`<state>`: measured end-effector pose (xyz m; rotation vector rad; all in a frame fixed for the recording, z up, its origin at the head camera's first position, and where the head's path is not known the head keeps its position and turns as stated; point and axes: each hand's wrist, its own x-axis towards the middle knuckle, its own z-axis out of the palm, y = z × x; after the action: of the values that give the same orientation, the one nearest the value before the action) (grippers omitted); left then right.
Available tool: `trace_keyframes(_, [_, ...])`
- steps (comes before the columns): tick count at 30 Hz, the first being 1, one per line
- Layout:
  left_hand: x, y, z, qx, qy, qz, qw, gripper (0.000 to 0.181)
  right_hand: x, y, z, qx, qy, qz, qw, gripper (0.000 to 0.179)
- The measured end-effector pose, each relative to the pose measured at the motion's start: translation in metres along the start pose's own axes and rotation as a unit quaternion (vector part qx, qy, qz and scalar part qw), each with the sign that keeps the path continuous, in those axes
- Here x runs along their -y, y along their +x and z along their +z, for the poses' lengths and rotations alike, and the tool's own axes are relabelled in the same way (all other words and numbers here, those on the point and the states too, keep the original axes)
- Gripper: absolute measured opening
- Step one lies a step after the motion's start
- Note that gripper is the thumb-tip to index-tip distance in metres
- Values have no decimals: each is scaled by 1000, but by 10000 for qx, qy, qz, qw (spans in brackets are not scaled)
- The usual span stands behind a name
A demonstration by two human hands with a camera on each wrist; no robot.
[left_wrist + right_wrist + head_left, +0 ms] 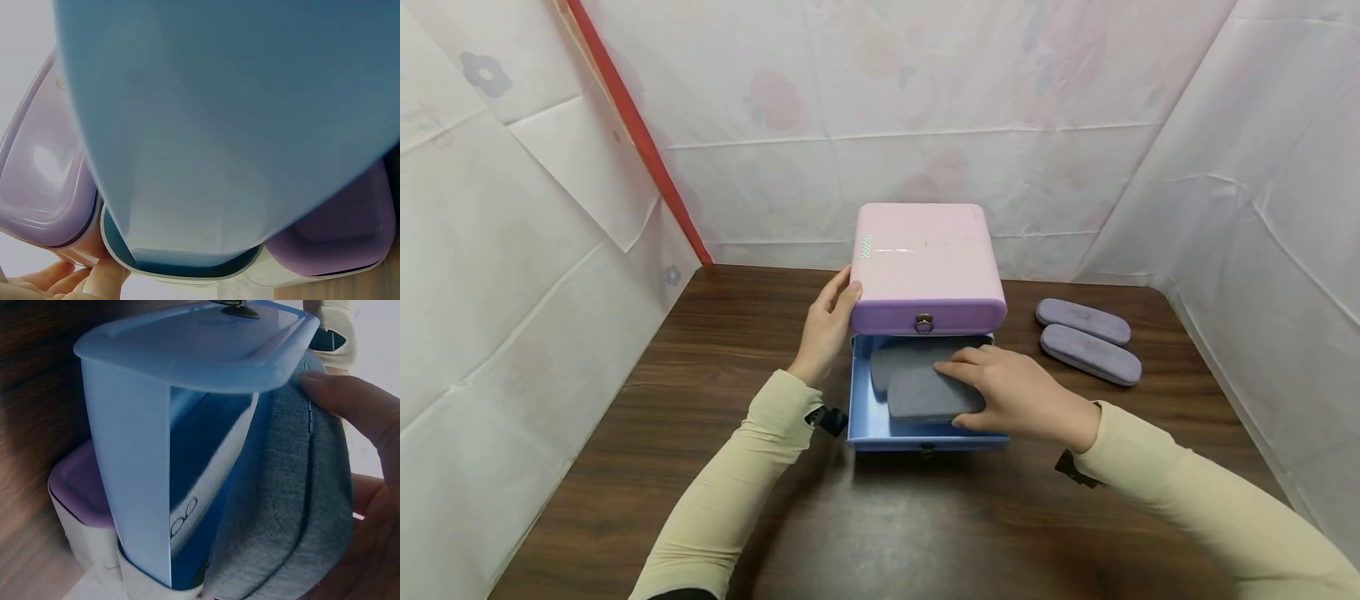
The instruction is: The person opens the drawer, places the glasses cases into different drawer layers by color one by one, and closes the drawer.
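A small pink drawer cabinet [925, 250] with purple fronts stands on the table, its blue drawer [867, 427] pulled out toward me. My left hand [824, 332] rests against the cabinet's left side, thumb near the top edge. With thumb and fingers, my right hand [1024, 393] grips the right end of a grey fabric glasses case [925, 393] at the drawer. In the right wrist view that glasses case [284, 487] is tilted beside the drawer wall. Behind it lies a second grey case [887, 358], partly covered; a glasses outline shows inside the drawer.
Two purple-grey glasses cases [1090, 354] lie side by side on the dark wooden table [745, 333], right of the cabinet. White patterned sheets [760, 167] hang behind and at both sides. A lower purple drawer [81, 487] sits below the blue one.
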<state>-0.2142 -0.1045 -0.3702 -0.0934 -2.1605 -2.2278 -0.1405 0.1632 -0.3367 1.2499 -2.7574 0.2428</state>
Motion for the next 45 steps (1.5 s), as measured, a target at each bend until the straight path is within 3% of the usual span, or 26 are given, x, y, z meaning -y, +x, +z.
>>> trace_keyframes(7, [-1,0,0,-11,-43,20,10000,55,3,7,5,36,-113,-131,9998,64])
trace_keyframes(19, [0,-1,0,69,27,6,10000,57,7,9,8,366,168,-81,9992,62])
trace_keyframes(32, [0,-1,0,-33,61,-21,10000,55,7,12,9,134,-205,-64,9997,64])
trace_keyframes(45, [0,0,0,-17,23,-9,10000,56,5,17,16,0,-254,120,9996,67])
